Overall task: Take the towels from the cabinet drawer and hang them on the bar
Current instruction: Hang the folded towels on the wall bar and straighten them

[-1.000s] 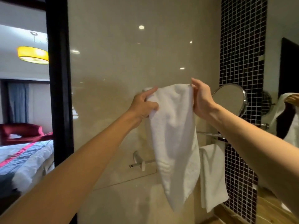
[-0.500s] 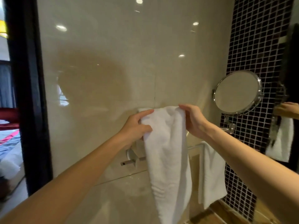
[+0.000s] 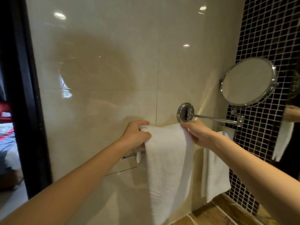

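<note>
A white towel (image 3: 167,168) hangs long and folded in front of the beige wall. My left hand (image 3: 135,136) grips its top left corner and my right hand (image 3: 197,133) pinches its top right corner. The towel's top edge sits a little above the towel bar (image 3: 129,155), whose left end and white knob show just below my left hand. The towel and my right arm hide the remainder of the bar. A second white towel (image 3: 215,172) hangs to the right, partly behind my right forearm.
A round chrome mirror (image 3: 247,82) on a swing arm (image 3: 211,118) juts from the wall just above my right hand. Black mosaic tile (image 3: 263,38) covers the right wall. A dark door frame (image 3: 24,95) stands left, and a wooden counter edge (image 3: 219,213) lies below.
Both hands have lowered the towel from chest height down toward the bar. The view has tilted down and closer to the wall.
</note>
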